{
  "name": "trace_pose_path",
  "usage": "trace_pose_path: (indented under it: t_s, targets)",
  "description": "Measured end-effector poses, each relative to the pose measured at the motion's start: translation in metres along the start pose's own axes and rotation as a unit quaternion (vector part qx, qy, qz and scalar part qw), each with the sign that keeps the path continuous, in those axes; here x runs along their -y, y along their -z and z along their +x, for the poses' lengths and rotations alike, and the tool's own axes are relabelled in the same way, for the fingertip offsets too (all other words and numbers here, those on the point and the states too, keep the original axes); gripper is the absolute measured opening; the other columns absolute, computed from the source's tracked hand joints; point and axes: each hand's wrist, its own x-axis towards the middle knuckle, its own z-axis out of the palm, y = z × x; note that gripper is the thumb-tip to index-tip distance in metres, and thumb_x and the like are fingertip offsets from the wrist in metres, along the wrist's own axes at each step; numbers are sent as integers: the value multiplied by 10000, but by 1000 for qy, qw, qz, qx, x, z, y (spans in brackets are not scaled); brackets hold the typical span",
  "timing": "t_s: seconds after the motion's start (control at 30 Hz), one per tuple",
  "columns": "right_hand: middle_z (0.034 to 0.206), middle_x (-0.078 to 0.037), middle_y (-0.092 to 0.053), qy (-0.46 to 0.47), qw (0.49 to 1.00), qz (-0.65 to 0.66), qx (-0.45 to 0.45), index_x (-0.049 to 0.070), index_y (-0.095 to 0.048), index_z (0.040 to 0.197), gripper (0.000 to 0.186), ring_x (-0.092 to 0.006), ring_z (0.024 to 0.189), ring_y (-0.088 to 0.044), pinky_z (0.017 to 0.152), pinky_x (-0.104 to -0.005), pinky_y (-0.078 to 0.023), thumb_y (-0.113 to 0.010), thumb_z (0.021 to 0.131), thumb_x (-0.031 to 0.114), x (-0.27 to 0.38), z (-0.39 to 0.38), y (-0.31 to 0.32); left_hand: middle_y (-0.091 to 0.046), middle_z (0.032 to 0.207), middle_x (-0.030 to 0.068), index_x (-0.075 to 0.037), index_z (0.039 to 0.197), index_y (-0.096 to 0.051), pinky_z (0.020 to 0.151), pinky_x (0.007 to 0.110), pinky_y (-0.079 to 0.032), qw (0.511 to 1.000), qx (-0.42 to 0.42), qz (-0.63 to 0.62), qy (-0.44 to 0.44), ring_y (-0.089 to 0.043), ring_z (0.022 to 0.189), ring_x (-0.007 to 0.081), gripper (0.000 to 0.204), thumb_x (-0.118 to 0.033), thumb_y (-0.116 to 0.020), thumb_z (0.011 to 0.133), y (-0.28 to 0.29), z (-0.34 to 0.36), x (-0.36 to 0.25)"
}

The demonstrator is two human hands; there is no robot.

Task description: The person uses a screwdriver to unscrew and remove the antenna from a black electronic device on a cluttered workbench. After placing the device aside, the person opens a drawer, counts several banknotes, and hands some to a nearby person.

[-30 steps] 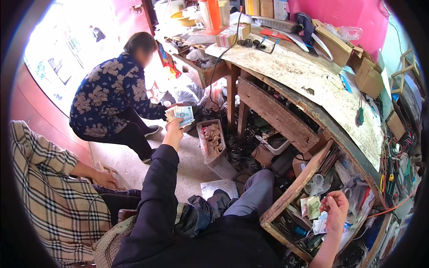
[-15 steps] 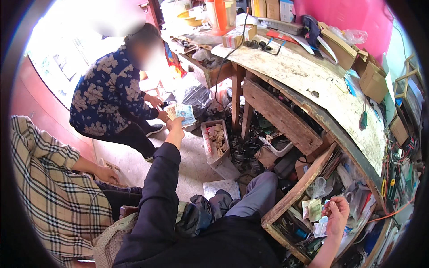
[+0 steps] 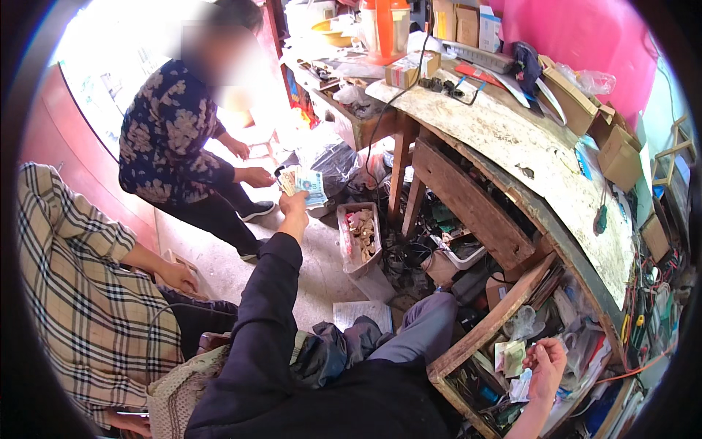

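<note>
My left hand is stretched out to the far left, closed on a small fan of banknotes, bluish and tan. Just beyond them is a co-worker's hand, apparently a little apart from the notes. Low on the right, my right hand hovers over an open wooden drawer, its fingers curled together. Whether they pinch anything cannot be made out. Beside those fingers, a yellowish-green banknote lies among papers and clutter in the drawer.
A worn workbench curves along the right, with a screwdriver and cardboard boxes on it. A plastic bin stands on the floor near tangled cables. At left sits a person in a plaid shirt.
The co-worker in the floral top has straightened up, and their hands have drawn back from the banknotes. My left hand still holds the notes out. The view has shifted slightly.
</note>
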Motion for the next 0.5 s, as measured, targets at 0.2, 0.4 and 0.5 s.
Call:
trace_pose_path:
  t_s: [0.2, 0.4, 0.5]
  targets:
    - [818, -84, -658, 1, 1000, 2, 6, 42, -590, 1025, 102, -148, 623, -618, 569, -272, -517, -645, 963, 102, -2, 1, 1, -722, 1090, 137, 17, 1167, -647, 819, 372, -549, 1000, -17, -11, -7, -698, 934, 262, 446, 85, -726, 734, 0, 2, -5]
    - [806, -82, -667, 1, 1000, 8, 16, 39, -598, 1020, 109, -145, 605, -621, 563, -264, -519, -656, 962, 111, -5, 4, 3, -723, 1081, 138, 15, 1164, -651, 820, 367, -550, 999, -23, 21, -28, -697, 933, 256, 447, 79, -736, 730, 8, 19, 1]
    - [803, -81, -665, 0, 1000, 6, 9, 39, -599, 1020, 111, -144, 602, -620, 568, -265, -523, -660, 960, 110, -6, 2, 3, -721, 1089, 142, 7, 1156, -664, 831, 374, -547, 1000, -9, -6, 6, -692, 960, 258, 445, 65, -755, 725, 2, 6, -6]
